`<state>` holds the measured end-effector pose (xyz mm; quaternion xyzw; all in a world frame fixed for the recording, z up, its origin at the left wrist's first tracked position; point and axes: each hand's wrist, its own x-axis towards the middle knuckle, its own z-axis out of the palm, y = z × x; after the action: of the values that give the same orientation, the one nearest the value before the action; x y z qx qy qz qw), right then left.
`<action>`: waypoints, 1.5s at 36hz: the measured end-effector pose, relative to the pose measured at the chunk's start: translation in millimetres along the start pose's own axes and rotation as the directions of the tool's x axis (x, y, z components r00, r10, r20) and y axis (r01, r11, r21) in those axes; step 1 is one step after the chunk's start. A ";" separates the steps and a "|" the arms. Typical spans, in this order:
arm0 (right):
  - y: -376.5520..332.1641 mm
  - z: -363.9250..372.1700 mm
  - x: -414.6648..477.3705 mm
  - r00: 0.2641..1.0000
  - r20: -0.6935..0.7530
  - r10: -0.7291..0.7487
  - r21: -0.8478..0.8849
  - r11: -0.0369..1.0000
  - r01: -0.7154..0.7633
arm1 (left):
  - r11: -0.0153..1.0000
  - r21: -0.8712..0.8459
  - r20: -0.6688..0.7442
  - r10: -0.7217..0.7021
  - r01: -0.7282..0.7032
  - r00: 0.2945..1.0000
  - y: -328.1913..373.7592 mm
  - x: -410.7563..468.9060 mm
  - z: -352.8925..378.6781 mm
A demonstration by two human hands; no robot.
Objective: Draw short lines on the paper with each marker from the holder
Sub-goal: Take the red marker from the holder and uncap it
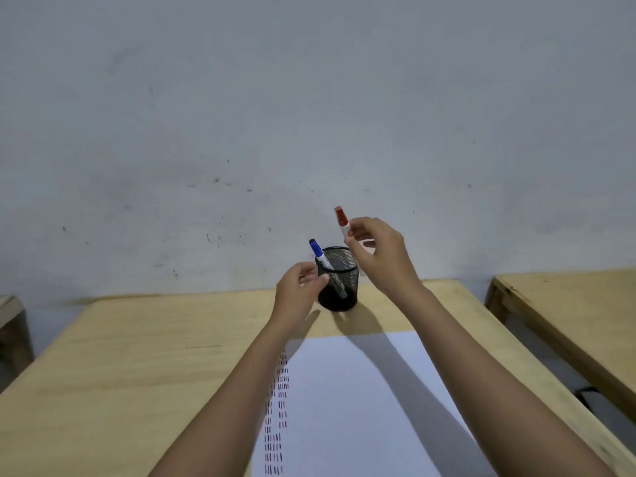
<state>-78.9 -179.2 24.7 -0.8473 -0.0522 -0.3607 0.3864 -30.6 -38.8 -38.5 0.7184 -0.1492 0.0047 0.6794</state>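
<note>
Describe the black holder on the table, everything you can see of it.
The holder is a round black wire-mesh cup, see-through, standing upright on the wooden table just beyond the far edge of the paper. A blue-capped marker leans in it, cap up, sticking out at the left rim. The left hand touches its left side. The right hand holds a red marker above its right rim, clear of it.

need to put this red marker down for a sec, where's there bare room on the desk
The widest free patch is the bare desk left of the paper and left forearm. Another narrower strip runs right of the paper to the desk's edge. It is crowded around the mesh holder, where the left hand and right hand meet.
</note>
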 end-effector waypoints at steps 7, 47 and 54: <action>-2.0 -9.6 -43.7 0.982 0.184 -0.027 -0.108 0.993 0.047 | 0.979 -0.016 0.057 0.205 -0.205 0.977 38.5 -33.6 -18.4; -29.3 28.6 -109.0 0.754 0.321 0.573 0.850 0.178 -0.496 | 0.991 0.113 -0.003 0.067 -0.066 0.998 17.5 -83.0 -53.9; -28.7 40.3 -106.3 0.832 0.311 0.459 0.821 0.312 -0.479 | 0.996 0.087 -0.005 -0.026 0.026 1.000 12.4 -83.5 -66.9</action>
<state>-144.6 -111.1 -44.6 -0.5076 0.0151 -0.1452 0.8491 -100.0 43.6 -38.8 0.7491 -0.1384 0.0036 0.6479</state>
